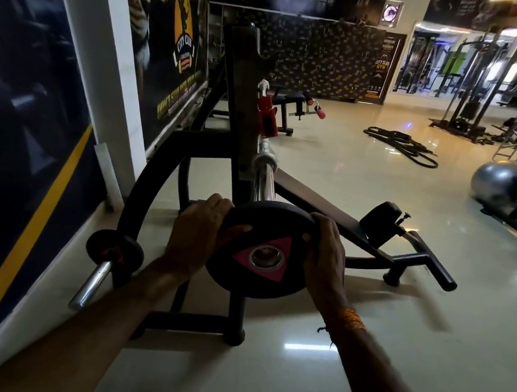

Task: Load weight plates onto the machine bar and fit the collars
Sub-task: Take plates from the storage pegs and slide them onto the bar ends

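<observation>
Both hands clasp a round black plate (258,247) by its rim, left hand (198,232) and right hand (326,251) on opposite sides. Its pink triangle and steel-ringed hole face the camera, just at the end of the chrome bar (265,176), which runs away and upward. The glossy pale floor (358,366) reflects the lights; a smaller plate (115,248) sits on a peg to the left.

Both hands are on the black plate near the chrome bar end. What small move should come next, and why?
Probably lift and tilt the plate so its centre hole faces the chrome bar end, then push it on. The left hand and right hand grip its rim, but the hole still faces the camera and the bar sleeve looks bare.
</observation>
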`<state>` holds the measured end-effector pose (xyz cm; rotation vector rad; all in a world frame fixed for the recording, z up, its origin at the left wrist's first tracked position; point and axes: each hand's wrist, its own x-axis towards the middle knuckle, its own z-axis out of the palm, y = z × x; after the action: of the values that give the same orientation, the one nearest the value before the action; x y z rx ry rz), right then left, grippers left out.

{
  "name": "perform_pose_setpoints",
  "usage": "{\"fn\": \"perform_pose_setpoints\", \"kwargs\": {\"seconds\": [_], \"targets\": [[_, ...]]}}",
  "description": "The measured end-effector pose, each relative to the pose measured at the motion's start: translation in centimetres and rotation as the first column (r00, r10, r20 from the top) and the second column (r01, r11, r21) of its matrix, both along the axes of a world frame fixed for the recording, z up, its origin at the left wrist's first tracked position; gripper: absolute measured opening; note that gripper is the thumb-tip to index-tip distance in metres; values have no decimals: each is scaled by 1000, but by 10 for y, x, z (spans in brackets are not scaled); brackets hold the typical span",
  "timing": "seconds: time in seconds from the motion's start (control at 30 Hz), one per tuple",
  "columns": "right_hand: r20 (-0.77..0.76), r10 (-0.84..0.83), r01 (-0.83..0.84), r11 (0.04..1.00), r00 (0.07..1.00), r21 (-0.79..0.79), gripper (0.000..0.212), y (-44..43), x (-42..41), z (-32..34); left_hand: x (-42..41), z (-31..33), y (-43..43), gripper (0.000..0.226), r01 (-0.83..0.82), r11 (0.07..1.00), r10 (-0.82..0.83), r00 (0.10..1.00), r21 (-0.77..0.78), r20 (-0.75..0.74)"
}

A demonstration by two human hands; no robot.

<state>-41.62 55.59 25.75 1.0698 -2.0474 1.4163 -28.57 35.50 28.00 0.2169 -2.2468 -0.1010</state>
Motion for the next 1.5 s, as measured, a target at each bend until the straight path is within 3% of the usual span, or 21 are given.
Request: {"fn": "perform_pose_setpoints", "kwargs": {"seconds": [0.37,0.43,0.53,0.6,0.7,0.8,0.9,1.1,1.27,1.43,1.5], "targets": [[57,28,-26,999,998,-48,39,-38,-40,-5,-41,-5,-19,53,-34,997,33,999,63,15],[-14,50,-50,999,999,-2,52,-41,-44,-9,-48,-15,-20,71,30,999,-31,999,30,20],[-248,42,11,977,968,211,69,-37,-54,-18,-48,-21,-26,83,88,996,-88,996,2,6],[-322,25,72,956,946,285,74,-38,-61,-19,-45,-21,-29,89,38,998,-34,997,-48,71],[-368,-4,140,929,930,342,75,-46,-69,-18,-44,-23,-35,93,-59,964,107,979,-259,175],[-402,-12,171,916,916,363,74,-57,-81,-18,-55,-25,-45,91,-148,930,223,955,-335,197],[-401,-17,183,907,916,380,76,-72,-98,-16,-75,-28,-57,89,-220,914,303,929,-341,211],[-371,-22,175,907,928,384,84,-109,-146,-12,-129,-26,-98,98,-205,938,274,933,-279,236],[-297,-16,141,903,955,406,109,-142,-187,-12,-172,-26,-131,90,-184,953,241,942,-242,233],[-252,1,105,908,968,406,106,-169,-216,-8,-204,-27,-163,81,-206,934,292,911,-293,292],[-243,18,85,910,970,406,95,-177,-223,-6,-214,-25,-172,80,-180,942,264,918,-283,296]]}}
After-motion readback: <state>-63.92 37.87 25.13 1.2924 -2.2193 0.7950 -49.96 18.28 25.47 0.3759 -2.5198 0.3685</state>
